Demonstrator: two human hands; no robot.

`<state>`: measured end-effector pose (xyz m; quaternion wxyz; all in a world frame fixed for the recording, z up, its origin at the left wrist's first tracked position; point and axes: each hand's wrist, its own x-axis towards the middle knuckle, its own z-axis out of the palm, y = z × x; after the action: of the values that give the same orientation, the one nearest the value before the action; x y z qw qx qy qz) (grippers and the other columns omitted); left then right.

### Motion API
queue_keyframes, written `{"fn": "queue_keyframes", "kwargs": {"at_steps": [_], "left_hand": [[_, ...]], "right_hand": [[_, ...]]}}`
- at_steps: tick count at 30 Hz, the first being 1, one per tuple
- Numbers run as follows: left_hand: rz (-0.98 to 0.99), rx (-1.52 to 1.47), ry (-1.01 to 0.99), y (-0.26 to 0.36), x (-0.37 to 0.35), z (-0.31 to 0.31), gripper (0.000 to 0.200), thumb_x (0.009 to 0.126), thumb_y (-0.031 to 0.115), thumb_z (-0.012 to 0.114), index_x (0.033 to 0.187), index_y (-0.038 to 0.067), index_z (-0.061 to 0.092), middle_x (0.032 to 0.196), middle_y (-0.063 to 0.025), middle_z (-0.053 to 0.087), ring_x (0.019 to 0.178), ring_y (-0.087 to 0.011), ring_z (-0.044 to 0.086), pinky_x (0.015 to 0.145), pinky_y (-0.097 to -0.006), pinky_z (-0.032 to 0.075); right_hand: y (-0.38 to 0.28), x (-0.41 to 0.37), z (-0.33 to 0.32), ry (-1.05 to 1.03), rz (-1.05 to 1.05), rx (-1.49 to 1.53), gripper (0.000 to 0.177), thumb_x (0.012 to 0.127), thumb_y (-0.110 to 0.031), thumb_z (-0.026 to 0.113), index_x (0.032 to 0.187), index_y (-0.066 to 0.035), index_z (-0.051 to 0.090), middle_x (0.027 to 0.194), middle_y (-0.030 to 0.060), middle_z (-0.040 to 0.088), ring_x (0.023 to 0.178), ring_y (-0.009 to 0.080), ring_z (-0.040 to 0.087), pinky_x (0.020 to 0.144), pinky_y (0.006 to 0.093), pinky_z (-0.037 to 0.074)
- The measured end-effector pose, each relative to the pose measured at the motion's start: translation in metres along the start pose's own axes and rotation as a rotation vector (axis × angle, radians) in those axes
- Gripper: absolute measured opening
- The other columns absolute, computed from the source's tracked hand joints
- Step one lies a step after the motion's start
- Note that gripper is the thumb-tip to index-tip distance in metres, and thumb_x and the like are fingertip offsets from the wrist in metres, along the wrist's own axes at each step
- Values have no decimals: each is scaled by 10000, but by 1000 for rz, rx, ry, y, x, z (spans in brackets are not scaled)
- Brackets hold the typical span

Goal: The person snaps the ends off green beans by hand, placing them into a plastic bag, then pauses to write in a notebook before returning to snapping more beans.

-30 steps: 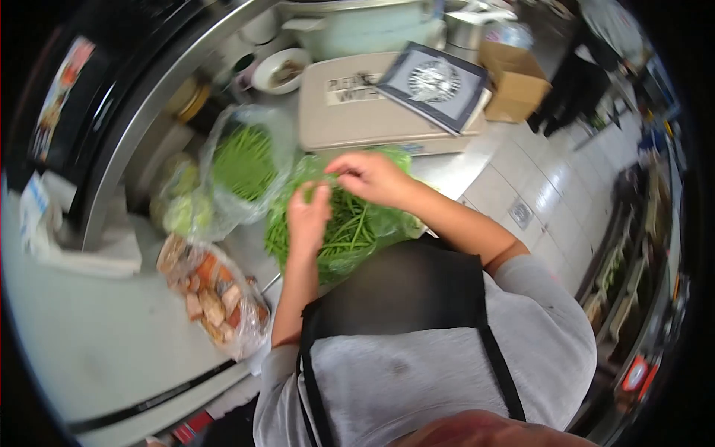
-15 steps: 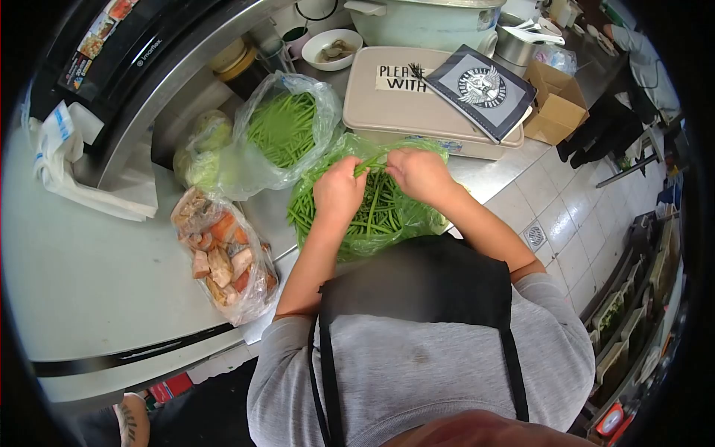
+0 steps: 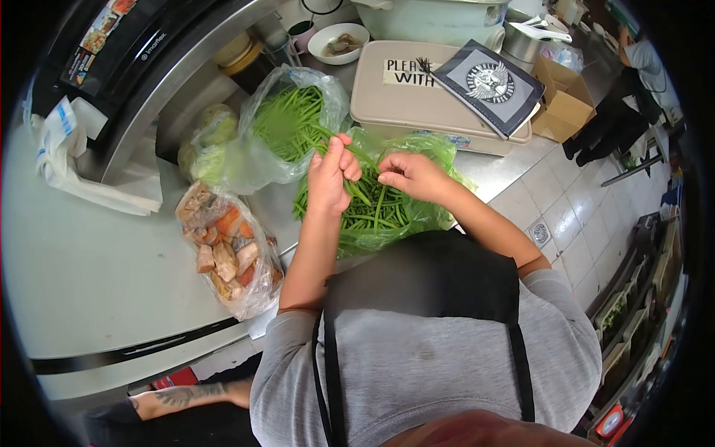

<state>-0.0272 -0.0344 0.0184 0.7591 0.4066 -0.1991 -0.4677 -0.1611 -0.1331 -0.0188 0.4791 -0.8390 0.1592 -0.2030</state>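
Several long green beans [image 3: 360, 192] are gripped in my left hand [image 3: 331, 175], raised over the near bag, their ends sticking out above and below the fist. My right hand [image 3: 414, 176] hovers just to the right, thumb and fingers curled together; whether something small sits between them I cannot make out. Below both hands lies an open green plastic bag [image 3: 436, 154] full of cut green beans [image 3: 376, 216]. Behind my left hand, a clear plastic bag [image 3: 337, 104] holds a heap of longer green beans [image 3: 287, 123].
Left of the beans are a bagged pale green vegetable [image 3: 208, 149] and a bag of orange and tan chunks [image 3: 227, 253]. Behind stand a lidded beige box [image 3: 410, 104] with a dark notebook [image 3: 488, 86], a white bowl [image 3: 320, 48] and a cardboard box [image 3: 562, 97]. A tattooed arm [image 3: 179, 398] shows lower left.
My hands, close together before, have moved apart; the left is raised and turned upright with beans in it. Another person's tattooed arm has reached further in at lower left.
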Motion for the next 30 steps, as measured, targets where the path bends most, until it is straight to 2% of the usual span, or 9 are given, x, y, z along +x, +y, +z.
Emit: {"fn": "queue_keyframes", "kwargs": {"at_steps": [3, 7, 10, 13, 16, 19, 22, 28, 30], "left_hand": [[9, -87, 4, -5, 0, -3, 175, 857, 256, 449, 852, 81, 451, 556, 31, 352, 474, -80, 338, 444, -214, 287], [-33, -146, 57, -13, 8, -15, 188, 854, 258, 450, 853, 70, 457, 629, 0, 413, 564, -115, 424, 495, -244, 375], [-30, -143, 82, -15, 8, -6, 191, 860, 257, 435, 835, 69, 460, 696, -24, 464, 676, -150, 488, 580, -277, 438], [-34, -269, 9, -16, 17, -13, 196, 862, 255, 421, 796, 75, 462, 746, -42, 501, 762, -179, 509, 682, -316, 459], [-33, -212, 119, -12, 24, -27, 186, 856, 239, 434, 761, 80, 451, 710, -30, 487, 662, -151, 494, 583, -282, 439], [-39, 253, 117, -12, 12, -33, 177, 824, 238, 495, 789, 66, 470, 619, 5, 445, 490, -98, 418, 436, -228, 344], [-41, 909, 30, -27, 0, -33, 246, 759, 263, 578, 808, 34, 503, 605, -19, 486, 505, -119, 454, 461, -263, 385], [-215, 1622, -151, -62, -17, -39, 285, 663, 243, 640, 770, 1, 535, 662, -153, 564, 594, -257, 549, 574, -334, 428], [-168, 1575, -163, -61, -14, -44, 253, 679, 216, 616, 773, -5, 536, 677, -168, 561, 619, -281, 548, 585, -326, 423]], "right_hand": [[4, 1, 0, 38, -9, -133, 188, 804, -198, 509, 775, -12, 503, 654, 59, 551, 601, 160, 525, 568, 286, 425], [5, 4, -9, 135, -60, 533, 170, 854, -183, 438, 779, -37, 482, 647, -4, 497, 606, 63, 466, 567, 210, 398], [-5, -1, -11, -18, -163, 703, 175, 854, -192, 442, 782, -38, 483, 651, -2, 489, 606, 70, 460, 572, 207, 396], [-16, -11, -6, -398, -30, 872, 178, 855, -187, 443, 760, -41, 484, 637, -5, 480, 595, 70, 452, 557, 208, 389], [-30, -14, -6, -576, -138, 279, 149, 801, -204, 510, 754, -63, 498, 605, 33, 495, 579, 130, 494, 549, 253, 406], [-1, -4, 0, -341, 9, -202, 127, 735, -197, 557, 791, -89, 521, 681, 67, 528, 631, 202, 534, 572, 303, 429], [27, 2, 8, -168, -47, -576, 159, 694, -176, 572, 836, -113, 544, 783, 78, 540, 723, 247, 546, 618, 344, 440], [56, 4, 25, -169, -89, -758, 139, 717, -189, 532, 803, -90, 576, 821, 80, 539, 767, 254, 546, 646, 364, 442], [59, 4, 24, -122, -122, -732, 128, 724, -188, 527, 785, -86, 574, 805, 82, 548, 739, 264, 546, 628, 362, 444]]}}
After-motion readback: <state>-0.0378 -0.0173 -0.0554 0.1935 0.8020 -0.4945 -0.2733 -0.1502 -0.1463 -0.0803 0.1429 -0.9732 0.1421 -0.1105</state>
